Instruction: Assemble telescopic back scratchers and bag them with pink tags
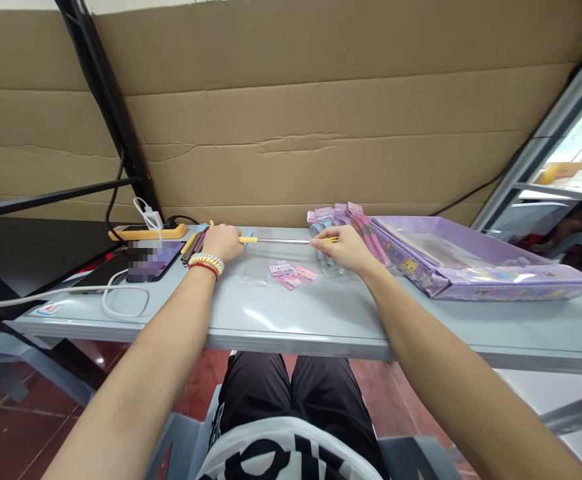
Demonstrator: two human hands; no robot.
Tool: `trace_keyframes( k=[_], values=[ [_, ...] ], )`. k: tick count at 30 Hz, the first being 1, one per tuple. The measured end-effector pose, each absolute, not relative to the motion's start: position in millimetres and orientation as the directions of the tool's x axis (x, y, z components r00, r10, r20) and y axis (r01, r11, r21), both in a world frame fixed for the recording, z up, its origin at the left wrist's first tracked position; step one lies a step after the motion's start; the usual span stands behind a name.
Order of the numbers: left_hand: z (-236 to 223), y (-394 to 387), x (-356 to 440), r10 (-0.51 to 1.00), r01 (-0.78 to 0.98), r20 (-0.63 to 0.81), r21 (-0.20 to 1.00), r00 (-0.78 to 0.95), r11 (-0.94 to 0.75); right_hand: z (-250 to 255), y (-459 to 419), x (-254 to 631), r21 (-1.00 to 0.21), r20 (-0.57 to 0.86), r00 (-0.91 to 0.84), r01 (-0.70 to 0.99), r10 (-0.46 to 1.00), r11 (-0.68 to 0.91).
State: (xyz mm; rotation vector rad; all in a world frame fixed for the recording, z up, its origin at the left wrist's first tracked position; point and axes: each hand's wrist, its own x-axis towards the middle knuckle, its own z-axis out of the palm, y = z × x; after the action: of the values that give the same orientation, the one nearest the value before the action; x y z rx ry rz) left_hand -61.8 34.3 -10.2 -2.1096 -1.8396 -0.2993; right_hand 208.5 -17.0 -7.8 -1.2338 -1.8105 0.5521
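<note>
My left hand is closed round the yellow handle end of a thin metal rod that lies level above the grey table. My right hand pinches the rod's other, yellow-tipped end. The rod spans the gap between both hands. Small pink sticker cards lie on the table just in front of the rod. A bundle of pink and purple packaged pens stands right behind my right hand. Beaded bracelets circle my left wrist.
A purple cardboard box tray sits at the right. A phone, a yellow power strip with a white charger and white cable lie at the left. Several coloured pens rest beside my left hand. A cardboard wall stands behind.
</note>
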Motion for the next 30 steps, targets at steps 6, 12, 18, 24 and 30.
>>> trace_keyframes(
  k=[6, 12, 18, 24, 30],
  values=[
    [6, 8, -25, 0.902, 0.958, 0.335, -0.185, 0.272, -0.22, -10, -24, 195, -0.627, 0.588, -0.173, 0.519, 0.79, 0.581],
    [13, -9, -8, 0.881, 0.963, 0.398, -0.185, 0.257, -0.197, -10, -29, 187, -0.592, 0.664, -0.118, 0.519, 0.738, 0.616],
    [-1, 2, -13, 0.88, 0.957, 0.378, -0.152, 0.287, -0.247, -11, -31, 184, -0.658, 0.556, -0.173, 0.505, 0.813, 0.558],
    [-6, 13, -29, 0.834, 0.968, 0.492, -0.12, 0.251, -0.22, -8, -27, 184, -0.962, 0.211, -0.353, 0.089, 0.912, 0.257],
    [-8, 19, -35, 0.803, 0.959, 0.533, -0.065, 0.266, -0.274, -8, -25, 184, -0.992, 0.015, -0.343, 0.111, 0.939, 0.056]
  ],
)
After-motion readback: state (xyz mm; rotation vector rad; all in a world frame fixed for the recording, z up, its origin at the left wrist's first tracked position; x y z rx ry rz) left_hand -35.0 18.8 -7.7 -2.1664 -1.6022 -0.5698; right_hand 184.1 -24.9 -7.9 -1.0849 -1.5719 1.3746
